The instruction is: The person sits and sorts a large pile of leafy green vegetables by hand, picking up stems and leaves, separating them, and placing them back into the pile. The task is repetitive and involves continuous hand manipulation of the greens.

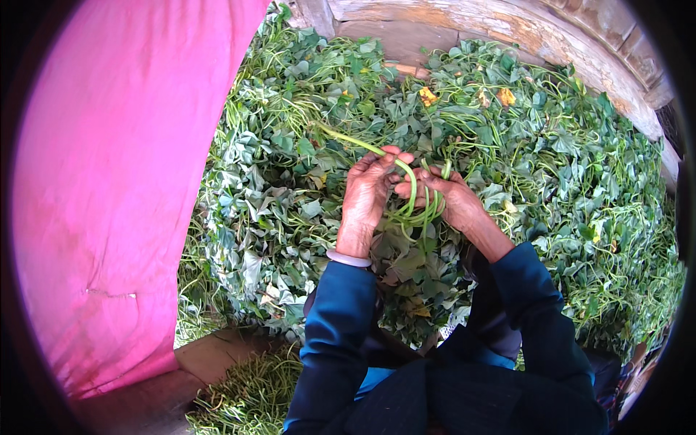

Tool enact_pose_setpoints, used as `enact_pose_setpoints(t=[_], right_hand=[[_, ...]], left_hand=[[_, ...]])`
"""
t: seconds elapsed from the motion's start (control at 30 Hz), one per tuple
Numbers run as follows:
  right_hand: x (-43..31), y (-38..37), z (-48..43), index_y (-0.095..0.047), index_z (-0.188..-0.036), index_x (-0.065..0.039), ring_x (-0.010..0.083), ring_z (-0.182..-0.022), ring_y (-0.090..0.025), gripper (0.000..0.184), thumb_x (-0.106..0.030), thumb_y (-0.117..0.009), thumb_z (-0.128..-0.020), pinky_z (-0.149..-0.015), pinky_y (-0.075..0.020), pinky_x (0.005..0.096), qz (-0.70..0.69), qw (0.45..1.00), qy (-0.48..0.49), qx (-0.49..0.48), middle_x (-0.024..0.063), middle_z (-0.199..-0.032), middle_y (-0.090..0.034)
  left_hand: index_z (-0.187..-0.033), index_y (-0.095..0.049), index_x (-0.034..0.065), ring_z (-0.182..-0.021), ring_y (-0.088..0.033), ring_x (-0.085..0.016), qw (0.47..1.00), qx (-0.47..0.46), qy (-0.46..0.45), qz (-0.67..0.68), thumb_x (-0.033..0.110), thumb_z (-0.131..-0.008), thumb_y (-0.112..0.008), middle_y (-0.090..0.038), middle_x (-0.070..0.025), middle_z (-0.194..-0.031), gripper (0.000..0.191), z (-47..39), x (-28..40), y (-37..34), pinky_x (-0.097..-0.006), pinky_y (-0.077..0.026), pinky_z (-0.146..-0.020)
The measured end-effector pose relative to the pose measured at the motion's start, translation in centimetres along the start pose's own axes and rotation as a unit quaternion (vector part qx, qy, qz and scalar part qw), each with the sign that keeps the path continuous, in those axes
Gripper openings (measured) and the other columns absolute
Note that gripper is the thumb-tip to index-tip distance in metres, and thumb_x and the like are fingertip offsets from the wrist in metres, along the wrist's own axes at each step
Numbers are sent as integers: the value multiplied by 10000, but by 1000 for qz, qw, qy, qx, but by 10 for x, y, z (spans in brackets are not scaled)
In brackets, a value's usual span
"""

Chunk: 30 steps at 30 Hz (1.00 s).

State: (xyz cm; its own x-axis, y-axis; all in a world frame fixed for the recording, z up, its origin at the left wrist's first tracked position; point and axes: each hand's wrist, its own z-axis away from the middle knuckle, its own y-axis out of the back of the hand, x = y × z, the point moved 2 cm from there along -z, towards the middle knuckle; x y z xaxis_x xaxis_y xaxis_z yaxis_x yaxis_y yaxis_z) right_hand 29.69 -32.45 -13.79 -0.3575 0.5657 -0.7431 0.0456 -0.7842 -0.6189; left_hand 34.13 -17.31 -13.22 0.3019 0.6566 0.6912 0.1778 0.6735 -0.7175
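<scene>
My left hand [372, 187] pinches a long green leaf stem [348, 137] between thumb and fingers; its thin tip points up and left. The stem curves down to the right, towards a looped bundle of green stems [427, 215]. My right hand [448, 196] holds that bundle, with stem ends standing up past the thumb. Both hands are close together above a large heap of leafy green vines [272, 185]. A pale bangle [349, 258] circles my left wrist.
A pink cloth [125, 179] hangs along the left side. Weathered wooden beams [489, 27] border the heap at the top and right. Cut green stems [250, 391] lie in a pile at lower left, beside a brown ledge [217, 353]. A few yellow leaves [428, 97] show among the vines.
</scene>
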Motion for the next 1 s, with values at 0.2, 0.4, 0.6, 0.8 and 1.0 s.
enact_pose_setpoints(t=[0.2, 0.4, 0.6, 0.8, 1.0], right_hand=[[3, -7, 5, -573, -1002, 63, 191, -641, -595, 224, -92, -549, -842, -683, -537, 349, -26, 999, 20, -14, 101, -793, -605], [-4, -3, 8, -578, -783, 31, 126, -483, -467, 148, -93, -498, -796, -476, -428, 283, 125, 990, 55, 32, 48, -567, -494], [5, 3, 9, -590, -628, -5, 152, -402, -460, 257, -183, -595, -813, -406, -396, 323, 595, 803, 34, -19, 30, -473, -468], [26, -4, 24, -607, -631, -1, 273, -614, -632, 243, -191, -567, -778, -553, -487, 413, 867, 437, 0, -239, 149, -660, -624], [76, -4, 54, -596, -780, 13, 335, -605, -594, 154, -130, -546, -753, -557, -453, 445, 802, 516, 100, -282, 181, -659, -597]], left_hand=[[-1014, -577, -18, -719, -598, -213, 999, -23, 29, -7, 131, -856, -556, -640, -163, -940, 219, 3, 0, -4, -337, -489, -708], [-996, -567, 4, -757, -616, -172, 998, 64, 12, -21, 211, -905, -525, -655, -125, -899, 230, 5, -2, -4, -284, -470, -684], [-918, -601, -4, -685, -602, -140, 936, 6, -2, -353, 82, -917, -451, -631, -63, -736, 173, 11, -6, -7, -288, -467, -613], [-938, -631, -19, -518, -483, -104, 872, -51, 83, -479, 99, -891, -498, -527, -15, -560, 184, 22, -18, -9, -255, -411, -529], [-1019, -567, -45, -489, -459, -105, 932, 43, 73, -351, 69, -877, -498, -505, -21, -582, 194, 29, -23, -2, -246, -397, -470]])
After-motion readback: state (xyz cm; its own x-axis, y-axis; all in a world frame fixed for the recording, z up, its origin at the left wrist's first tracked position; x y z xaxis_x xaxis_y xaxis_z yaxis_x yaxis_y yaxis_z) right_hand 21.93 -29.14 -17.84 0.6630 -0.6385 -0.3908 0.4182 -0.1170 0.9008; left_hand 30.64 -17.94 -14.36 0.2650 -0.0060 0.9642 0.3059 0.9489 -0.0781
